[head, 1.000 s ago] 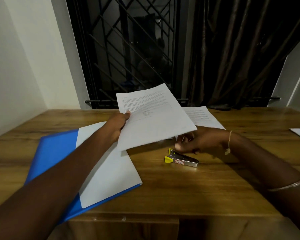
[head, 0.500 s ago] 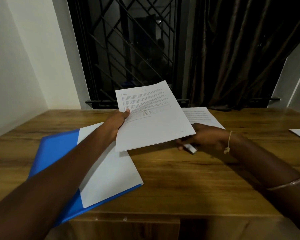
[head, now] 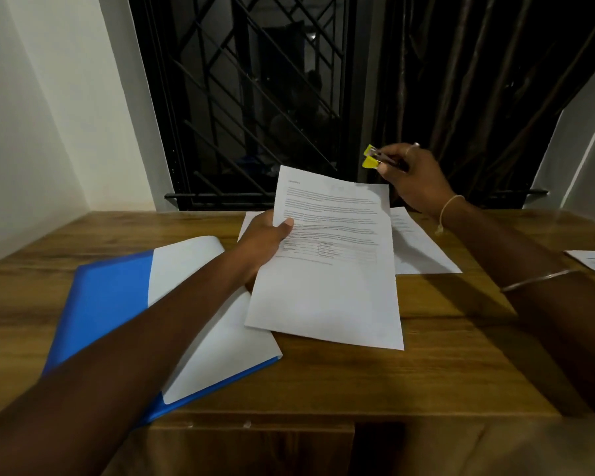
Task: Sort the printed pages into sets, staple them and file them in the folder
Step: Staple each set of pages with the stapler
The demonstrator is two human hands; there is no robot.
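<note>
Two grips are occupied; the white printed pages (head: 330,269) are pinched in the left grip (head: 265,242) above the wooden surface (head: 443,372), toward its far edge; the yellow-tipped stapler (head: 375,159) is clasped in the right grip (head: 416,180); stapling is judged in hand; next, a corner must be fed into its mouth.

folder (head: 110,304) left, open desk (head: 426,372) near right

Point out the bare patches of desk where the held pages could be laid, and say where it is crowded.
Bare: the near desk between the blue folder and the right forearm, and the far-left corner by the wall. Crowded: the far middle, around the loose sheet behind the held pages.
</note>
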